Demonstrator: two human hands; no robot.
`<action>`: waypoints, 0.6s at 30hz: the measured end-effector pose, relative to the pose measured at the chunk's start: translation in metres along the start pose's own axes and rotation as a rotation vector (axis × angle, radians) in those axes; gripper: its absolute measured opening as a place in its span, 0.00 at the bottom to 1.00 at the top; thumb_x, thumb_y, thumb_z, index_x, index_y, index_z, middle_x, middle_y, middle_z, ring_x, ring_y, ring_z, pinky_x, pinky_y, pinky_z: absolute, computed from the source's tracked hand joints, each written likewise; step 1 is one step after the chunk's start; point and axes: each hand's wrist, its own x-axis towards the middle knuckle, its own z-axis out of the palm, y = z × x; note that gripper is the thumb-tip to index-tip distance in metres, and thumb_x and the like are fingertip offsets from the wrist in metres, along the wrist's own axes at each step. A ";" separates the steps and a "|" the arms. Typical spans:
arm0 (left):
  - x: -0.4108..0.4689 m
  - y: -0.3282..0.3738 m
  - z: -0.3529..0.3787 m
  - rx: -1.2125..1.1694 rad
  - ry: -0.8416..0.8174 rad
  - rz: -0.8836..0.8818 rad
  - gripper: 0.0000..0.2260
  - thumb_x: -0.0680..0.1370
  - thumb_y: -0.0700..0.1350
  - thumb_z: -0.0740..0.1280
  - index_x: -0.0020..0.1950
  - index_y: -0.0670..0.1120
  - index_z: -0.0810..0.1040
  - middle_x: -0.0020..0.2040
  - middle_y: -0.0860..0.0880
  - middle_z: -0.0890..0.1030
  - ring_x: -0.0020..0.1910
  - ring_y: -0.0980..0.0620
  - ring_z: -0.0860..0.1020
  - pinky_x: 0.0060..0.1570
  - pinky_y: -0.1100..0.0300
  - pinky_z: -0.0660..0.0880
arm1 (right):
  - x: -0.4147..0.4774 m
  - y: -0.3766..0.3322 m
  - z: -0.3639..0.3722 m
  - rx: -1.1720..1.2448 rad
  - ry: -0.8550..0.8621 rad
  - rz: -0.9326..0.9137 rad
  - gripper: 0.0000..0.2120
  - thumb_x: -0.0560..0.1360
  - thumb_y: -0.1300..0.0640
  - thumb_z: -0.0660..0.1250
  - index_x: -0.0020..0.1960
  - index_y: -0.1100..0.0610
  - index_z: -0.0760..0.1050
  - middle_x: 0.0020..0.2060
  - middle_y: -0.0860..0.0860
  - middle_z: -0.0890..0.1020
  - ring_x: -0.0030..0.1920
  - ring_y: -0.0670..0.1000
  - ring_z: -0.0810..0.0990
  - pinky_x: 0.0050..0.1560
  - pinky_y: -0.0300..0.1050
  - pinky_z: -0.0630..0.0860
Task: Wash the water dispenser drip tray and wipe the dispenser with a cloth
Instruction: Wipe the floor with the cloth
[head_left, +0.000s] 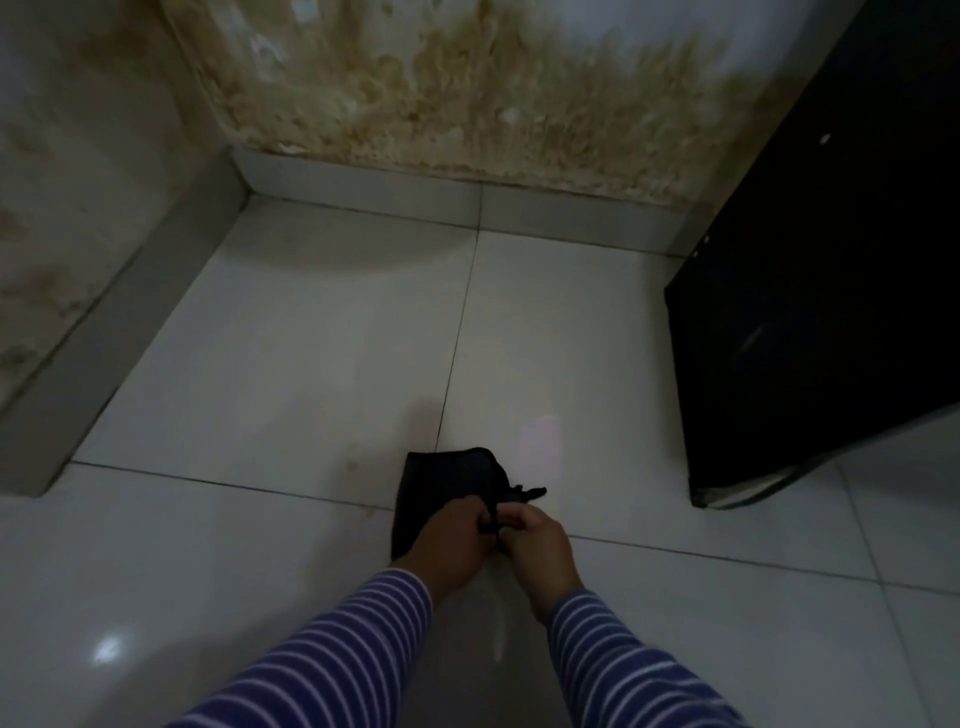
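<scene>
Cloth (447, 483) held between both hands, above floor (291, 364); cabinet (831, 291) right; wall (441, 83) behind.

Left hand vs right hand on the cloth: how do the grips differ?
The left hand covers the broad body of the dark cloth, which spreads up and left beyond it. The right hand pinches a bunched edge, and a small twisted end pokes out above it. Both are closed on the cloth, knuckles nearly meeting, in striped sleeves.

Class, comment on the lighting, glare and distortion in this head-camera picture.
Head view: dim overall; the dark cloth in both hands shows almost no detail; one small glare spot on the glossy floor tiles; wide-angle lens bends the black cabinet edges.
</scene>
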 end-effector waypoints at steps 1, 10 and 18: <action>0.002 -0.002 0.000 -0.026 0.039 -0.035 0.05 0.75 0.45 0.67 0.42 0.48 0.72 0.43 0.50 0.76 0.43 0.53 0.73 0.36 0.65 0.65 | 0.001 -0.001 -0.001 -0.024 0.001 -0.020 0.16 0.74 0.69 0.62 0.57 0.55 0.78 0.55 0.53 0.81 0.56 0.50 0.79 0.64 0.48 0.73; 0.006 -0.017 -0.045 -0.419 0.509 -0.231 0.10 0.72 0.38 0.67 0.37 0.49 0.68 0.34 0.50 0.73 0.36 0.49 0.71 0.34 0.59 0.65 | 0.010 -0.011 -0.011 -0.199 0.125 -0.201 0.17 0.72 0.74 0.59 0.53 0.61 0.80 0.49 0.51 0.78 0.51 0.47 0.75 0.51 0.28 0.65; -0.032 -0.086 -0.073 -0.282 0.847 -0.372 0.03 0.75 0.38 0.61 0.44 0.46 0.70 0.41 0.43 0.74 0.36 0.45 0.72 0.30 0.57 0.64 | 0.014 0.008 -0.025 -0.394 0.279 -0.165 0.10 0.74 0.69 0.61 0.52 0.64 0.77 0.52 0.57 0.73 0.54 0.59 0.75 0.53 0.37 0.66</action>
